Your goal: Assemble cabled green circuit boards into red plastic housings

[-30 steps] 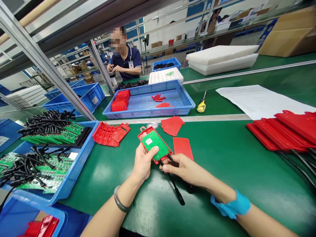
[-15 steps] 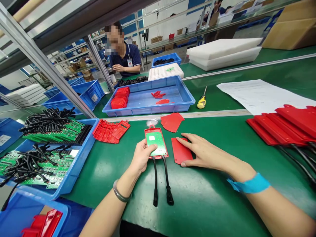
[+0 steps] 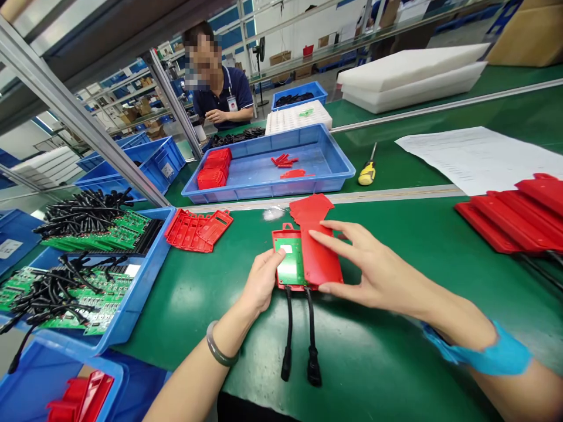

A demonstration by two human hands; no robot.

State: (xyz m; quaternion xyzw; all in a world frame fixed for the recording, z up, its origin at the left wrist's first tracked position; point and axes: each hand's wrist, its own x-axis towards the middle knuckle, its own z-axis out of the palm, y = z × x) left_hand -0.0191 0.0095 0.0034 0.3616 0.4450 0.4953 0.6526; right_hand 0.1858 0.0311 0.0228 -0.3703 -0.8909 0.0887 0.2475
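Note:
My left hand point(image 3: 263, 280) grips a red plastic case point(image 3: 287, 230) by its left side, thumb on the rim. Inside the case lies a green circuit board point(image 3: 289, 269), and two black cables point(image 3: 311, 328) run from its lower end toward me. My right hand point(image 3: 373, 265) holds a flat red cover point(image 3: 323, 258) by its edges, fingers at the top and thumb at the bottom corner. The cover overlaps the right part of the board; whether it touches cannot be made out. Just behind are loose red covers point(image 3: 310, 206). Several open red cases point(image 3: 191, 231) lie to the left.
A blue tray point(image 3: 268, 189) with red parts stands behind, beside a yellow-handled screwdriver point(image 3: 368, 173). At left, a blue bin point(image 3: 141, 308) holds boards with black cables. Red units point(image 3: 497, 225) are stacked at right near paper sheets point(image 3: 479, 155). A co-worker point(image 3: 224, 94) sits opposite.
My right hand has lifted the red cover from the table and brought it partly over the board. My left hand has shifted the case slightly right, its thumb now nearer the rim.

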